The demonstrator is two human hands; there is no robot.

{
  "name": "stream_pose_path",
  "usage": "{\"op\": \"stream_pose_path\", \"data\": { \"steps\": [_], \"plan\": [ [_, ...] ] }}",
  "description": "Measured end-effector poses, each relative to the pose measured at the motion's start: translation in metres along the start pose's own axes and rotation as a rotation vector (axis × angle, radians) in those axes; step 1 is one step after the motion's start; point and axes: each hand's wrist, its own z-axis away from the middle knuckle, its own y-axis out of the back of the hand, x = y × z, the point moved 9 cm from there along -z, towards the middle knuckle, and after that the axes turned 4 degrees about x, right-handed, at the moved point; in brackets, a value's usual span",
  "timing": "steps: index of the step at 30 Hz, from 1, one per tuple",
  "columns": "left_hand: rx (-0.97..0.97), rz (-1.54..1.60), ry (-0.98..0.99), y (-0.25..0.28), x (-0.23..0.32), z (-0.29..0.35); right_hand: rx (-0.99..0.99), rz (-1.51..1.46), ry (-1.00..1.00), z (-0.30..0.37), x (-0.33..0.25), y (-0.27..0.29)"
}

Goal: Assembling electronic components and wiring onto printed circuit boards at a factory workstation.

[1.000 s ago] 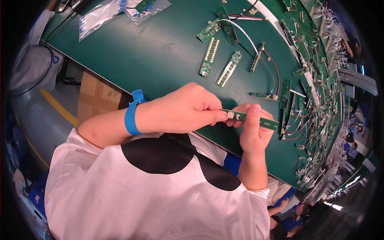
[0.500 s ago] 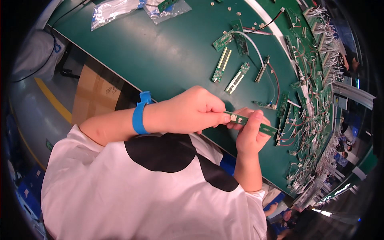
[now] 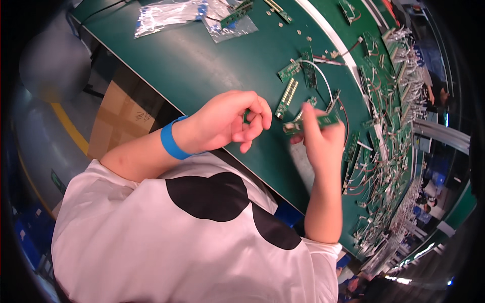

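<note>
My right hand [image 3: 322,136] grips a narrow green circuit board [image 3: 329,120] between thumb and fingers, above the table. Motion blurs the hand and the board, which sticks out on both sides of the thumb. My left hand [image 3: 244,121], with a blue band [image 3: 173,139] at its wrist, is off to the left and apart from the board. Its fingers are curled in; whether something small is inside cannot be made out. Just beyond the hands lies a strip board with a pale double row [image 3: 287,98]. Another board [image 3: 312,102] is partly hidden behind my right hand.
More boards [image 3: 289,70] with wires lie farther back on the green table [image 3: 187,65]. Clear plastic bags [image 3: 169,19] sit at the far left. A pale rail [image 3: 328,33] crosses the table, and many wired boards [image 3: 391,146] crowd the right. A cardboard box [image 3: 118,118] stands below the left edge.
My left hand has let go of the board and drawn back left, fingers curled. My right hand has carried the board up and away from me. The view has shifted slightly.
</note>
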Motion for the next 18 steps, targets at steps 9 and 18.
{"op": "stream_pose_path", "data": {
  "steps": [9, 18],
  "plan": [
    [0.308, -0.055, -0.187, 0.052, 0.037, 0.017, 0.050, 0.950, 0.417, -0.069, -0.103, -0.051],
    [0.238, 0.011, -0.227, 0.051, 0.050, 0.020, 0.154, 0.817, 1.317, -0.086, -0.118, -0.114]
  ]
}}
